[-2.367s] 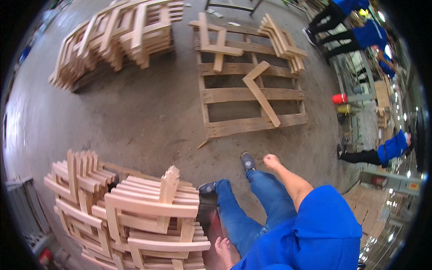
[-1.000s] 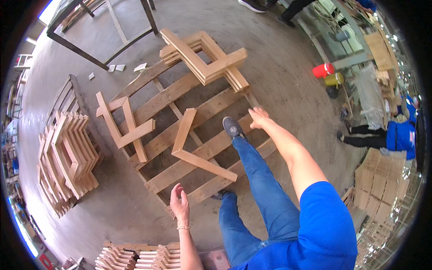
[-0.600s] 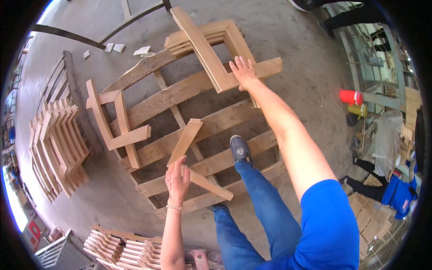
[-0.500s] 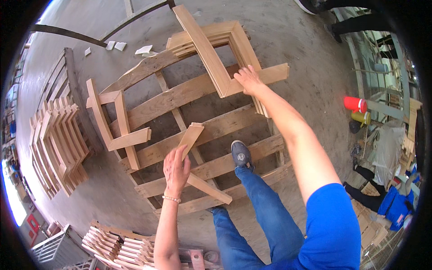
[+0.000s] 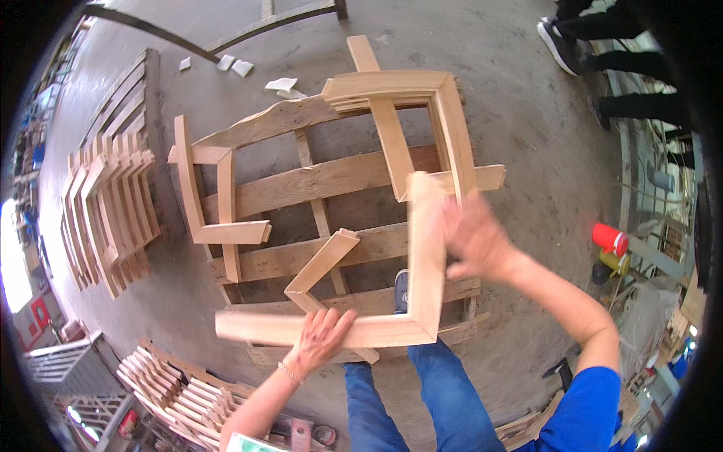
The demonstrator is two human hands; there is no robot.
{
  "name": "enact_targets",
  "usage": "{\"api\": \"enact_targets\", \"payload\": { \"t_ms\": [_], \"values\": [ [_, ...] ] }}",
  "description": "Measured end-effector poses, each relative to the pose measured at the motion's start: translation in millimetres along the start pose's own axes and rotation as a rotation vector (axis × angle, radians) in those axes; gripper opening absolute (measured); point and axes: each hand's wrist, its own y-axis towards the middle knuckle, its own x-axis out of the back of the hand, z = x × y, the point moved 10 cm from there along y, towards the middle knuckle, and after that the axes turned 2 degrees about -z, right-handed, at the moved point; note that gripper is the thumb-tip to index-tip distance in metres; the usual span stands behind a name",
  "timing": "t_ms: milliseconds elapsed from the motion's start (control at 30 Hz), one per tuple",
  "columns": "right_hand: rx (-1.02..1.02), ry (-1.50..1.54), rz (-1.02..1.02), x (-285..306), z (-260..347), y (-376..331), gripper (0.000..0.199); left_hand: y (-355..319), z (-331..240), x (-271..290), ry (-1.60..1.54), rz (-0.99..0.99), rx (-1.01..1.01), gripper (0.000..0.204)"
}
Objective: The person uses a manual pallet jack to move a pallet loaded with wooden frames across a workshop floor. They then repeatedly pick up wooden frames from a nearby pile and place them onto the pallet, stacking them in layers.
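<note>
Left grip [image 5: 322,340] wrapped over one L-frame [image 5: 427,282] leg; right grip [image 5: 480,237] blurred at the other — closure unclear. Likely spread for balance, pallet [image 5: 263,261] below.

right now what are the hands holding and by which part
An L-shaped wooden piece: the left hand grips the middle of its nearer bar. The right hand is blurred against its other bar; whether it grips cannot be told.
</note>
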Motion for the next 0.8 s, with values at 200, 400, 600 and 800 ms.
{"api": "enact_targets", "payload": {
  "t_ms": [200,400,600,800],
  "values": [
    [-1.033,0.281,-0.005,-130,-217,-48,0.094,-152,-11,-35,-0.262,-0.090,0.745,0.054],
    [-1.108,0.311,-0.094,-132,-216,-57,0.043,-337,-61,-83,-0.447,-0.272,1.253,0.063],
    [-1.215,0.827,-0.219,-87,-144,-88,0.037,-496,-153,-150,-1.040,-0.559,1.748,0.067],
    [-1.264,1.024,0.044,-68,39,-118,0.034,-595,-226,-215,-1.100,-0.436,1.932,0.071]
  ]
}}
